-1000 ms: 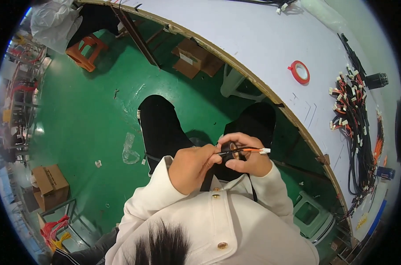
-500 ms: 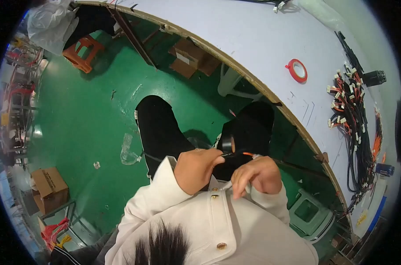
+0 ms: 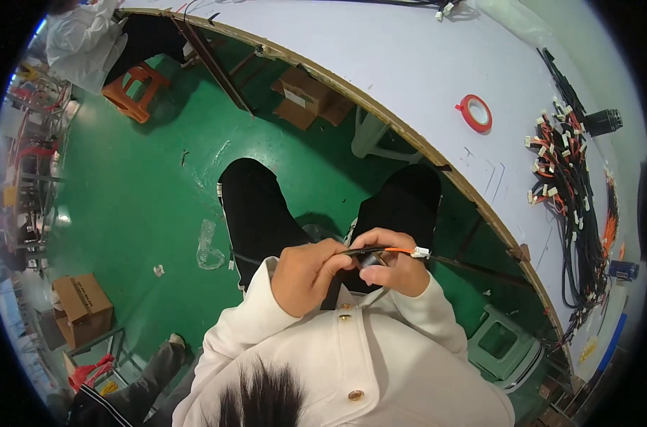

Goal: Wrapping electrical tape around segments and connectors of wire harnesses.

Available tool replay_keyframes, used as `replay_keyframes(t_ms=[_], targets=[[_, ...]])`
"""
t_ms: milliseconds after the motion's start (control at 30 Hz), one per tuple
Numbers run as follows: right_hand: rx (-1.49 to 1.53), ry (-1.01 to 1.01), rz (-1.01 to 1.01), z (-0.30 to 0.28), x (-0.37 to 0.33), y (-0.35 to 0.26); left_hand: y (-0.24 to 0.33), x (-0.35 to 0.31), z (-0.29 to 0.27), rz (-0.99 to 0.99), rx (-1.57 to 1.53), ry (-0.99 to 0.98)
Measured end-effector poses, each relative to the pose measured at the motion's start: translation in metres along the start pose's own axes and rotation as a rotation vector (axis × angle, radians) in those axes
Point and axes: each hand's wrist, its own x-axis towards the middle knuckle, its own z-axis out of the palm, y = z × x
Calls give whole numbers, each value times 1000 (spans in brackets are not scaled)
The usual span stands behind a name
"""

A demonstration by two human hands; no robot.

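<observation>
Over my lap, my left hand is closed, pinching a black-sleeved wire harness between thumb and fingers. Orange wires come out of the sleeve toward the right and end in a white connector. My right hand curls round a roll of dark tape, thumb on its near side, just below the harness. Whether the tape's loose end sticks to the sleeve is too small to tell.
The white table curves along the right, bearing a red tape roll, a heap of wire harnesses and a dark cylinder. A green stool, an orange stool and a cardboard box stand on the floor.
My right hand has moved up and left from beside the harness and closed round the tape roll, which hung beyond the wires before. The connector now shows past my fingers.
</observation>
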Motion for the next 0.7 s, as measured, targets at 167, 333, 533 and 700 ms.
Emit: replay_keyframes(t_ms=[167,333,533,700], targets=[[537,8,128,8,-16,1,1,6,4,297,427,265],[641,73,176,13,-27,-12,2,4,7,307,575,181],[154,-68,-69,3,-32,-5,3,6,2,129,85,159],[73,343,-313,10,-5,14,4,4,-5,-118,-336,-21]])
